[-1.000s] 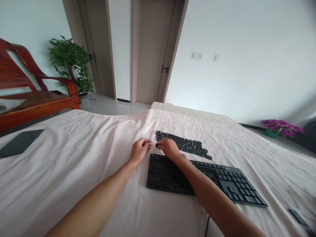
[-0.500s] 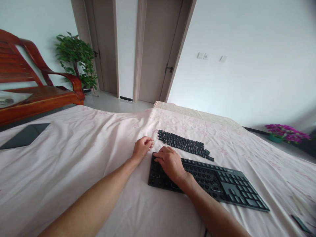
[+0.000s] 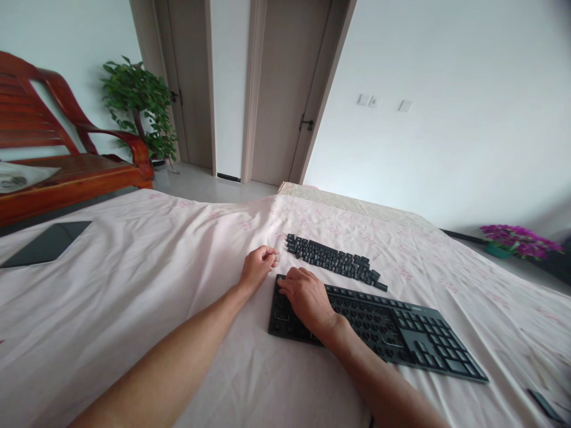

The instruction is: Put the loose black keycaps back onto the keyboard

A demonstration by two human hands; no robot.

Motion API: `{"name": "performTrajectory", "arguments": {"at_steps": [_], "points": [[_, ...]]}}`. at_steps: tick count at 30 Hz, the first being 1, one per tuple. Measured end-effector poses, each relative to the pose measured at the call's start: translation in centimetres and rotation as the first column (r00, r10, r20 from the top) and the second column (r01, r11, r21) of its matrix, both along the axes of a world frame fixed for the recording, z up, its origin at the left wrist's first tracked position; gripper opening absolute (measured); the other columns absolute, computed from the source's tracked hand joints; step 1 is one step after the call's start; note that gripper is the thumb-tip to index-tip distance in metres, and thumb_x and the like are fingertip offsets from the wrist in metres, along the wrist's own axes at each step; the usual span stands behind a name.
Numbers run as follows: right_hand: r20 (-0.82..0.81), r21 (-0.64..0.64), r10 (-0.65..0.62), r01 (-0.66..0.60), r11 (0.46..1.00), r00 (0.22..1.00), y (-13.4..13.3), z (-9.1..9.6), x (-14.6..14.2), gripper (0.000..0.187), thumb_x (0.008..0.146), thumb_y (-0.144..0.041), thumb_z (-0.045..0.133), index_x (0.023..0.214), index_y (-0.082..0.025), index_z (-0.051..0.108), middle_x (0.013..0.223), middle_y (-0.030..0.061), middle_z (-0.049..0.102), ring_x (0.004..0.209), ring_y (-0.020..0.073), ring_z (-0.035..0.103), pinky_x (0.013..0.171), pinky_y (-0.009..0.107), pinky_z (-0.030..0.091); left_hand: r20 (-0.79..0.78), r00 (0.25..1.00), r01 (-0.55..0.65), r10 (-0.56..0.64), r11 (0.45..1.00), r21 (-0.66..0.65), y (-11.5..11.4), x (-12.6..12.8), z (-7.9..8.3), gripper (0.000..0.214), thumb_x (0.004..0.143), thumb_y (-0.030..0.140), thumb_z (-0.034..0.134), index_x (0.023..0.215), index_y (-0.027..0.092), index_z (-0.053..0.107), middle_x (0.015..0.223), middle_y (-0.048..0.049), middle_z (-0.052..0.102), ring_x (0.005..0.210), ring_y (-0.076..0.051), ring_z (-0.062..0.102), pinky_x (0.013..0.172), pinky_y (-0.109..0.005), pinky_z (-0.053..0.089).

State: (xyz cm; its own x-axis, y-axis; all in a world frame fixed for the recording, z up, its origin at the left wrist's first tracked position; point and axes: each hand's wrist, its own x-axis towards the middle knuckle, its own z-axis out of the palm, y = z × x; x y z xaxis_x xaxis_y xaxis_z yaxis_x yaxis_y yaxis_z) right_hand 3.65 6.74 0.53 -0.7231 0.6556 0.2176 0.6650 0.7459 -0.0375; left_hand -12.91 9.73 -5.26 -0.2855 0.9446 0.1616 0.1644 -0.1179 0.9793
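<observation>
A black keyboard (image 3: 423, 339) lies aslant on the pink bedsheet, many of its left and middle keys off, the right-hand keys in place. My right hand (image 3: 307, 297) rests over its upper left part, with thumb and forefinger closed at the top left corner key. Anything pinched between them is hidden. My left hand (image 3: 259, 264) is just beyond that corner on the left, fingers curled together. Whether it holds something small cannot be made out. Past the keyboard lie loose black keycaps (image 3: 332, 257), set out in slanting rows close to my left hand.
A dark flat tablet-like panel (image 3: 47, 244) lies at the sheet's left. A small dark object (image 3: 545, 404) is at the lower right. Beyond the bed (image 3: 214, 238) are a wooden bench (image 3: 75, 166), a green plant (image 3: 138, 107), doors and purple flowers (image 3: 520, 238).
The right thumb and forefinger have drawn closer together at the keyboard's top left corner. My left hand and the keycaps have hardly moved.
</observation>
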Motion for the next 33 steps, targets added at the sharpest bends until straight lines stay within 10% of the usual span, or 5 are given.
{"name": "performTrajectory", "arguments": {"at_steps": [13,23,33], "points": [[0.199,0.126,0.027,-0.053,0.991,0.98,-1.8,0.2,-0.6,0.023,0.088,-0.007,0.043,0.098,-0.016,0.061,0.098,0.0104,0.058,0.089,0.0233,0.05,0.075,0.035,0.038,-0.021,1.0,0.012,-0.012,1.0,0.009,-0.2,0.0,0.1,0.023,0.079,0.028,0.051,0.094,0.019,0.065,0.083,-0.0051,0.073,0.073,-0.015,0.067,0.059,-0.022,0.049],[0.029,0.015,0.034,-0.035,0.999,0.999,-1.4,-0.5,0.8,0.034,0.085,-0.005,0.043,0.106,-0.021,0.064,0.095,0.0055,0.06,0.089,0.0194,0.051,0.078,0.029,0.039,-0.031,0.999,0.014,-0.014,1.0,0.009,-0.3,0.1,0.2,0.024,0.078,0.03,0.052,0.093,0.017,0.065,0.082,-0.0058,0.072,0.07,-0.015,0.067,0.06,-0.024,0.05],[-0.222,-0.075,-0.251,0.24,0.968,0.942,5.3,0.2,3.9,0.028,0.09,-0.019,0.049,0.105,-0.028,0.071,0.103,0.0019,0.066,0.098,0.0169,0.057,0.083,0.025,0.04,0.006,1.0,0.022,-0.022,1.0,-0.003,-0.5,0.3,0.6,0.023,0.077,0.032,0.054,0.091,0.017,0.066,0.082,-0.0059,0.073,0.069,-0.015,0.067,0.058,-0.023,0.048]]}}
